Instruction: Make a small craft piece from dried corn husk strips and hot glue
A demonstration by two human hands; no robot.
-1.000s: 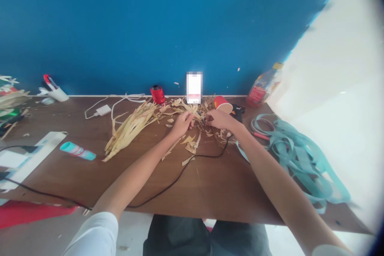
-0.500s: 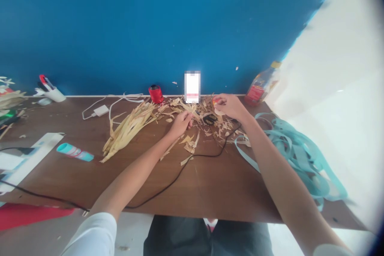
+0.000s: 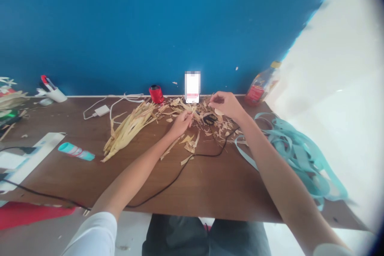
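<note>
Over the dried leaf shreds, the right hand has just risen, it and the left hand narrowly pinched, though whether either holds anything I can't tell.

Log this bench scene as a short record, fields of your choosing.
Left hand: fingers among dried husk scraps
Right hand: raised over the scraps, small pale item beneath its fingers
Nearest tool: black-handled scissors, lying in the scraps
Beside: long husk bundle; red spool; teal ribbon strips
Surface: brown wooden table
</note>
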